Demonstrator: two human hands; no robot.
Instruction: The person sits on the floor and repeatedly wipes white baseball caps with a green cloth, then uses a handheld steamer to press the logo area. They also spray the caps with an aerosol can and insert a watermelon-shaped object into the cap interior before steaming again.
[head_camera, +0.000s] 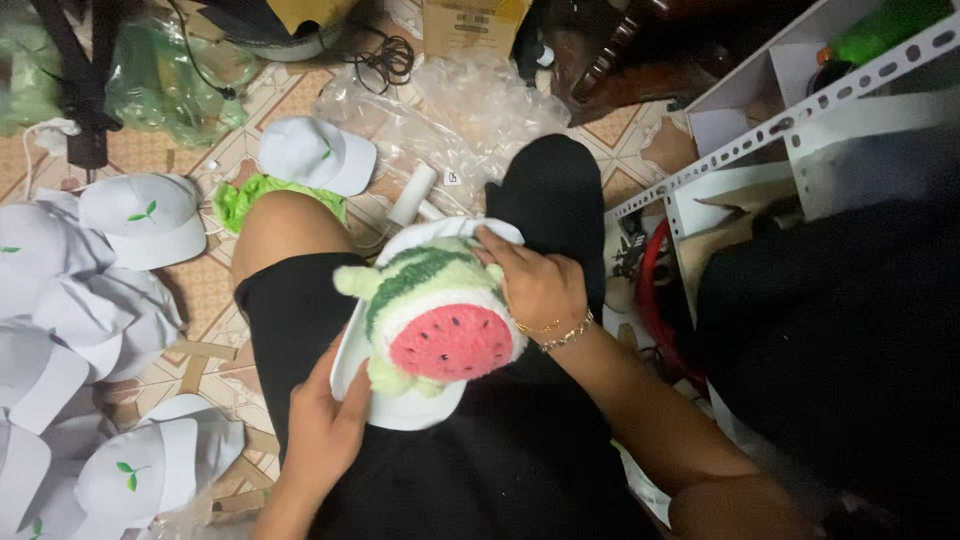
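Resting on the lap, a white cap (400, 405) is kept steady between both hands, with a knitted watermelon-shaped cover (440, 315) fitted over its crown. The cap serves as the landmark for all positions below.

The left hand (325, 430) is placed at the cap's lower left edge. Its fingers are curled closed around the brim, so that the cap is clamped from below and prevented from sliding off the thigh. The right hand (535, 285) is laid against the cap's upper right side. Its fingers are bent over the white fabric and pressed beside the green band of the cover; a grip on the cap is judged likely, though the fingertips are partly hidden. A bracelet (560, 332) is worn on that wrist.

The cover is thus positioned between the two hands, touching the right hand and just above the left.

To the left of the cap, a pile of similar white caps (80, 330) is spread on the tiled floor (200, 290). Above the cap, clear plastic bags (450, 110) are scattered. To its right, a perforated metal shelf rail (790, 120) is seen.
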